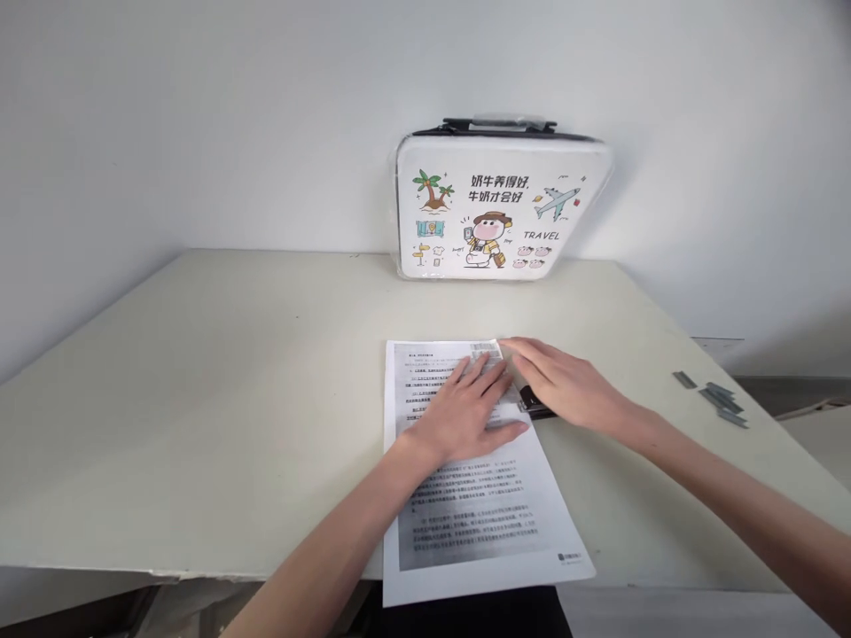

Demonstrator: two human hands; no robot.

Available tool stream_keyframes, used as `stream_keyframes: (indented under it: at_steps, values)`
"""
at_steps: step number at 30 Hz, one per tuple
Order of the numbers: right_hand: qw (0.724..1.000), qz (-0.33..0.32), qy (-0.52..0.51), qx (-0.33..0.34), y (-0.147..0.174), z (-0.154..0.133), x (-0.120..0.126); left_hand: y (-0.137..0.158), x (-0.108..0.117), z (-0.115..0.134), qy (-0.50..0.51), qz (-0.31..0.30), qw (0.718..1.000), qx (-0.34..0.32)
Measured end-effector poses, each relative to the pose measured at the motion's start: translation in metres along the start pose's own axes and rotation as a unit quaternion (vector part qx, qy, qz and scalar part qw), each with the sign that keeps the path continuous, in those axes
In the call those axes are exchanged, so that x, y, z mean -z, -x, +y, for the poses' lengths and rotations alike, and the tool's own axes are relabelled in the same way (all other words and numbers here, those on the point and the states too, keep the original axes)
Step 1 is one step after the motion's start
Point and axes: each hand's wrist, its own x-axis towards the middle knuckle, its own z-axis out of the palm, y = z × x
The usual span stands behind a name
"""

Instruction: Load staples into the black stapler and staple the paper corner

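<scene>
A printed sheet of paper (pixel 479 567), perhaps with others beneath it, lies on the table and hangs slightly over the front edge. My left hand (pixel 465 408) rests flat on its upper part, fingers spread. At the paper's upper right edge, my right hand (pixel 565 381) is stretched out, its fingertips by the corner. Under its palm, a black stapler (pixel 535 405) shows in part beside the paper's edge; most of it is hidden. Whether the right hand presses on the stapler, I cannot tell.
Several grey strips of staples (pixel 724 403) lie to the right on the pale table (pixel 199 425). A white case (pixel 498 213) with cartoon prints and a black handle stands at the back against the wall.
</scene>
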Motion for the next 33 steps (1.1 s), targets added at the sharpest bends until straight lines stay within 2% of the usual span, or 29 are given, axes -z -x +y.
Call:
stream_keyframes:
  at_steps: [2,5,9,13,16,19,26,33]
  values:
    - [0.999,0.011,-0.052,-0.012,0.003,0.003,0.006,0.003,0.003,-0.002,-0.006,-0.012,1.0,-0.003]
    - [0.992,0.062,-0.111,-0.01,0.011,0.011,0.009,0.005,0.009,-0.006,-0.01,-0.028,1.0,0.001]
    - [0.982,0.122,-0.144,0.014,0.029,0.035,0.001,0.006,0.016,-0.014,-0.009,-0.044,0.999,0.006]
    - [0.975,0.132,-0.178,0.026,0.044,0.061,-0.008,0.004,0.021,-0.018,-0.011,-0.044,0.999,0.013]
    - [0.971,0.121,-0.207,0.02,0.046,0.07,-0.01,0.003,0.024,-0.018,-0.01,-0.035,0.999,0.017]
    - [0.966,0.122,-0.226,0.041,0.044,0.072,-0.009,0.003,0.025,-0.019,-0.012,-0.017,1.0,0.021]
    - [0.958,0.138,-0.197,0.156,0.041,0.074,-0.011,0.0,0.024,-0.023,-0.019,0.078,0.997,0.011]
    - [0.955,0.161,-0.181,0.171,0.039,0.077,-0.014,-0.004,0.021,-0.02,0.005,0.107,0.994,0.025]
